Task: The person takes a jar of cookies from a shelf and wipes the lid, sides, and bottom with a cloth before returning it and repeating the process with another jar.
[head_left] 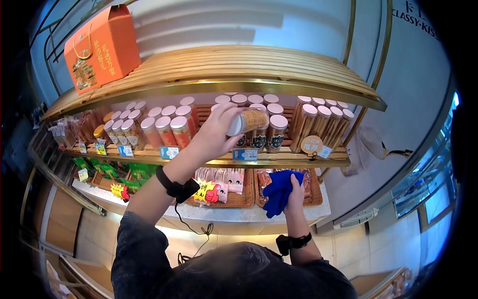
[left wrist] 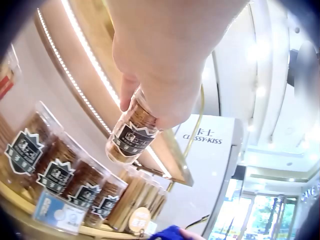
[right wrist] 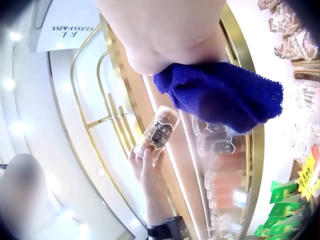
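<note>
My left hand [head_left: 218, 128] grips a clear plastic jar [head_left: 255, 120] of brown snacks by its white-lidded end. The jar is tilted nearly on its side, in front of the row of similar jars [head_left: 277, 133] on the middle shelf. In the left wrist view the held jar [left wrist: 134, 136] shows a dark shield-shaped label facing out. Lower and to the right, my right hand [head_left: 296, 196] holds a crumpled blue cloth [head_left: 278, 191], its thumb over the fabric. The cloth [right wrist: 220, 95] hangs away from the jar, and its folds hide most of the right fingers in the right wrist view.
A slatted wooden shelf [head_left: 219, 65] with a brass edge overhangs the jars, bearing an orange gift box [head_left: 104, 50]. Price tags [head_left: 245, 154] and a round sign [head_left: 312, 145] line the middle shelf's front. Wicker baskets [head_left: 244, 200] of packets stand below. A cable [head_left: 191, 229] hangs from the left wrist.
</note>
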`<move>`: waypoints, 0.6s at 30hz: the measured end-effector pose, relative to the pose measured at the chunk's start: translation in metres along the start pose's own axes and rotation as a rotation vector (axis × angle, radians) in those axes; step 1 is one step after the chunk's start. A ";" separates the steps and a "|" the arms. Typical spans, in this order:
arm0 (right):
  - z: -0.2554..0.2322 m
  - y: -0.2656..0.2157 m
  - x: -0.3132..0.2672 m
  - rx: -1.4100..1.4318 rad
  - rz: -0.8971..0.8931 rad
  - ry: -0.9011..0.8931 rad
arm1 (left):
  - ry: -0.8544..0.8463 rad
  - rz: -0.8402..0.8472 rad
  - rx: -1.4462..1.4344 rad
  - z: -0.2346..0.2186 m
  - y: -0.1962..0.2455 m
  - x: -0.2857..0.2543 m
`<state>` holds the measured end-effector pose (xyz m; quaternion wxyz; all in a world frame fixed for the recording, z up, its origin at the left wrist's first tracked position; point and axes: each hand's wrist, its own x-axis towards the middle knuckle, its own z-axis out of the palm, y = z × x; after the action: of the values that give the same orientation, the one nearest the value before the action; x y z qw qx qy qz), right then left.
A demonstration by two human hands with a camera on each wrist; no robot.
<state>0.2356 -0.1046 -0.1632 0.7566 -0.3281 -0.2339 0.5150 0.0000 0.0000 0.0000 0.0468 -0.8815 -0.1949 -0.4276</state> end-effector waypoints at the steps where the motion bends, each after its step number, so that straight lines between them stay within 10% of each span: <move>1: -0.003 0.000 -0.003 -0.010 0.031 0.041 | 0.019 -0.033 0.026 0.004 -0.009 -0.002; 7: -0.027 0.005 -0.017 -0.029 0.031 0.098 | 0.118 -0.106 0.104 0.014 -0.048 0.006; 10: -0.035 0.005 -0.022 -0.015 0.046 0.087 | -0.065 -0.401 0.199 0.014 -0.064 0.014; 18: -0.051 0.010 -0.028 -0.109 0.040 0.067 | -0.208 -0.517 0.145 0.037 -0.118 0.031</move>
<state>0.2546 -0.1413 -0.2054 0.7345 -0.3905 -0.2294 0.5054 -0.0008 0.1274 -0.0088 -0.0213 -0.8360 -0.4471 -0.3174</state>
